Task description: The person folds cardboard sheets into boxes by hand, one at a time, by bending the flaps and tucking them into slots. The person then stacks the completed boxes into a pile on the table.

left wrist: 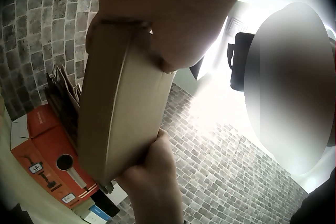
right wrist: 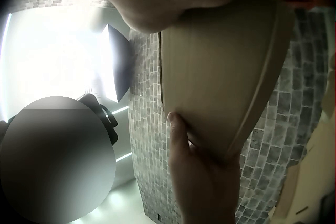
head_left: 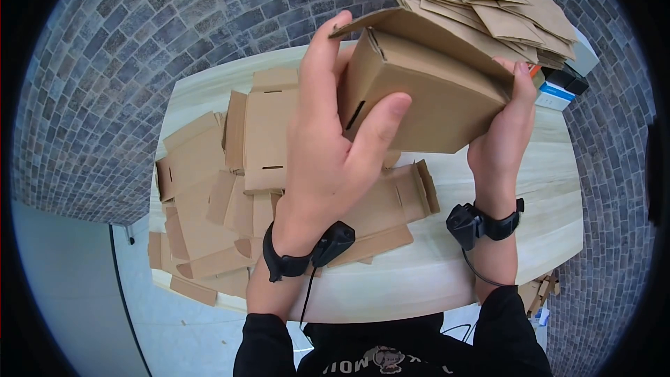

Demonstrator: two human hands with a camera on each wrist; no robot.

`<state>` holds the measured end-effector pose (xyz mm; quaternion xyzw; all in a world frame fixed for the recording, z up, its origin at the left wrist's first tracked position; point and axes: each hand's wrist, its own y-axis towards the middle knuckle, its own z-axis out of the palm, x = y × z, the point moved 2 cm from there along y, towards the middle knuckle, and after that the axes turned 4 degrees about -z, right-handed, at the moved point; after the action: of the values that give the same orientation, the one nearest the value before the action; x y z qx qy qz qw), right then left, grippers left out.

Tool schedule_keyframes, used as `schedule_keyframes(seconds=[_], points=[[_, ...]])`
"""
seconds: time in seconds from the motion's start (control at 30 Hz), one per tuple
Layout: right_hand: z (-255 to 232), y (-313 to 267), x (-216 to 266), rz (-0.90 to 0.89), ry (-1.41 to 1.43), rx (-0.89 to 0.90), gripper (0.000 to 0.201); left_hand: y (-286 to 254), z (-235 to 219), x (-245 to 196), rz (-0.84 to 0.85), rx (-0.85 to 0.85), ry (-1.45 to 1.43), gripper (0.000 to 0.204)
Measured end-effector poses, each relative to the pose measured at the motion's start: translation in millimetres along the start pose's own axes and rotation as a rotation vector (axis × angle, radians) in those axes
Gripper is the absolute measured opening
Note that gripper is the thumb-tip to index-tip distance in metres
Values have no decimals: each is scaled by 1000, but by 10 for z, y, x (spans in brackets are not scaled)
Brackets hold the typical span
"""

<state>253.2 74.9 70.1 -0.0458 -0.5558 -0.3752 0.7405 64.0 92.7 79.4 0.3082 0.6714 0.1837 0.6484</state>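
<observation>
Both hands hold a brown cardboard box [head_left: 426, 98] up above the table, tilted. Its lid flap [head_left: 447, 38] stands partly raised along the far edge, and a dark slot shows in the left end. My left hand [head_left: 324, 132] grips the left end, thumb across the near face and a fingertip at the flap's corner. My right hand [head_left: 506, 126] holds the right end, fingertips at the flap's other corner. In the left wrist view the box [left wrist: 131, 103] spans between both hands. The right wrist view shows its broad face [right wrist: 215, 77], with the left thumb against the edge.
Several flattened cardboard boxes [head_left: 202, 209] overlap across the left and middle of the table [head_left: 544, 188]. A stack of folded brown sheets [head_left: 488, 0] rises at the back right, beside small blue-and-white boxes [head_left: 555, 96]. An orange box [left wrist: 52, 150] shows in the left wrist view.
</observation>
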Motion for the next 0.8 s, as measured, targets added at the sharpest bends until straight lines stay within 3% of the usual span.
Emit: schedule_keyframes(seconds=[0.13,0.2,0.33,0.5,0.8], points=[[20,-27,43,-33,-55,10,42,24,2,13,105,-71,-37,60],[17,-26,46,-30,-82,9,42,25,-13,15,188,-90,111,50],[-4,-17,40,-64,-94,30,43,44,0,38,223,-63,114,47],[-11,-19,61,-125,-146,26,45,64,-97,22,-37,104,-122,48],[-57,-8,84,-198,-117,25,43,70,-119,-23,-110,208,-386,49]])
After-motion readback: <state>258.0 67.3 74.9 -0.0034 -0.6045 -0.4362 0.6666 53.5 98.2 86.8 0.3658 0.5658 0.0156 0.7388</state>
